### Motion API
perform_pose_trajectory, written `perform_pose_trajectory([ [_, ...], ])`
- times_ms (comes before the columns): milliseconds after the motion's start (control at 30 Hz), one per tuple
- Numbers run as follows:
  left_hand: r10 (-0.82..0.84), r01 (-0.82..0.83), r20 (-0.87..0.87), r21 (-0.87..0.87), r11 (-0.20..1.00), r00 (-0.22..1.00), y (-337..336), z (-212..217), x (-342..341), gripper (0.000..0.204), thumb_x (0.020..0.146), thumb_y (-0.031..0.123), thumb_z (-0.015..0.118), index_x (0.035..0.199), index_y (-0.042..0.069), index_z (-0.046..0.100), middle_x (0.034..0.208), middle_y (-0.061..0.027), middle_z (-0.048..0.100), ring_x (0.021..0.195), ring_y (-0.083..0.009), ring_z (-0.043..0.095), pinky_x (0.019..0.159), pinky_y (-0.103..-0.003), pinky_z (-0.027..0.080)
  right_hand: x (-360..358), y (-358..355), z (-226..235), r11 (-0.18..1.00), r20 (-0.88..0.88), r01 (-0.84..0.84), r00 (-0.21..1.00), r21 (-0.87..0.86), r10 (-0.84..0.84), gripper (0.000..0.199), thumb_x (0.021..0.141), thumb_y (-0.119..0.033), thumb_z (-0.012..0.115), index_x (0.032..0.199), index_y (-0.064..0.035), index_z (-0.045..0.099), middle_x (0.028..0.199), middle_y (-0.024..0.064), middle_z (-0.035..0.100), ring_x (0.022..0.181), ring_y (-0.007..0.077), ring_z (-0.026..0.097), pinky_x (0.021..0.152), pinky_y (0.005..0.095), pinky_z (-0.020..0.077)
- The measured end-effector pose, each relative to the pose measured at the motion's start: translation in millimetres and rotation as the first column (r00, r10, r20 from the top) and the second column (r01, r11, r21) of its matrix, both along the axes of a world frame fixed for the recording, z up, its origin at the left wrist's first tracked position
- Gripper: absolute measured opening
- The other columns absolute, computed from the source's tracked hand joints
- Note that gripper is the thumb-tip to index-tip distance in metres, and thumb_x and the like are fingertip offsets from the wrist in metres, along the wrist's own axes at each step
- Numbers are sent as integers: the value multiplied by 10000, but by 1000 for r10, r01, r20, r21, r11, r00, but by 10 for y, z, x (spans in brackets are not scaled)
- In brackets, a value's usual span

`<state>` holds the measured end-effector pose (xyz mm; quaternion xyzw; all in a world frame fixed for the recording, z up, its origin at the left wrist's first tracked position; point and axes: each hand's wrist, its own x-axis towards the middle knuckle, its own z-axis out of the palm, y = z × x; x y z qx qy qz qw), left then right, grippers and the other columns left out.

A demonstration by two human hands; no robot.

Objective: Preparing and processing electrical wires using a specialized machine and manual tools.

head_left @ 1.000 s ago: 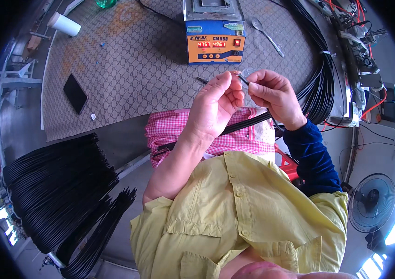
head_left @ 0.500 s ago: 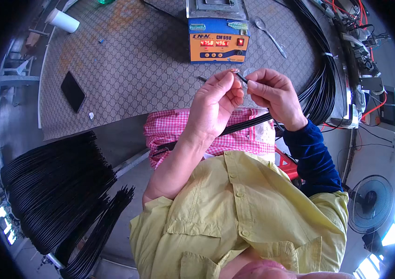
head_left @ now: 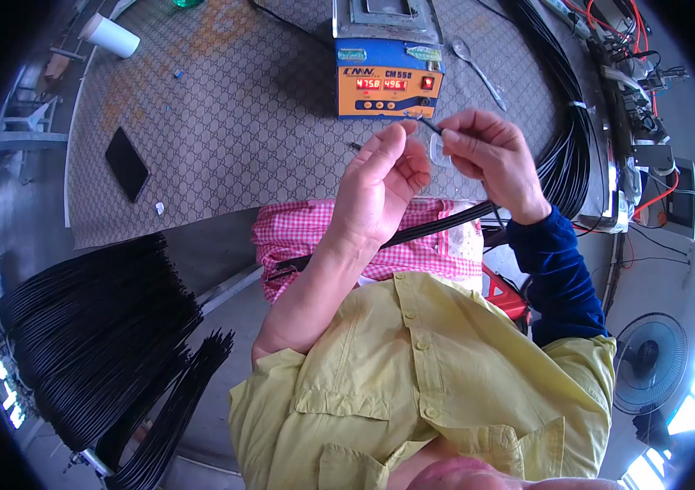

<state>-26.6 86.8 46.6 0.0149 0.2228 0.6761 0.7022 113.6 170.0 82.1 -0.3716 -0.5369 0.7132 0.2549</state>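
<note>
Above the near edge of the table, both my hands are raised close together. In my right hand [head_left: 490, 159], thumb and fingers pinch a thin black cable [head_left: 429, 125], its end pointing left. My left hand [head_left: 384, 167] is just left of that end, thumb against forefinger and the other fingers curled; whether something small is between the tips is hidden. Behind the fingers is a small clear plastic dish [head_left: 440, 153]. Just beyond stands a blue and orange heating unit [head_left: 388, 82] with a lit red display and a metal top. Black cables [head_left: 437, 222] lie across my lap on a pink checked cloth [head_left: 298, 224].
A thick cable bundle [head_left: 564, 139] curves along the table's right side. A spoon [head_left: 482, 75] lies by the unit. To the left are a black phone-like slab [head_left: 127, 165] and a white cup [head_left: 110, 36]. Many black cables [head_left: 94, 327] hang lower left; a fan [head_left: 650, 359] stands right.
My right hand has moved slightly right and up with the cable, and the cable's end has come away from my left fingertips. The left hand has hardly moved.
</note>
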Motion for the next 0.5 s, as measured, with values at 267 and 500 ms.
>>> perform_pose_trajectory([
  [267,17,-17,-113,1,1000,993,-58,-352,-89,161,858,137,492,958,14,519,745,-27,540,661,-96,514,620,-209,419,-241,903,170,605,359,-232,929,762,-96,141,775,-81,586,888,2,609,702,39,593,623,80,534,566,218,434],
  [500,16,-48,-249,-125,991,968,-152,-612,-131,132,858,127,488,938,25,516,721,-8,510,626,-73,449,601,-198,381,-510,1611,117,191,443,-412,880,891,-172,134,793,-89,556,876,11,591,769,96,597,694,199,584,639,275,453],
])
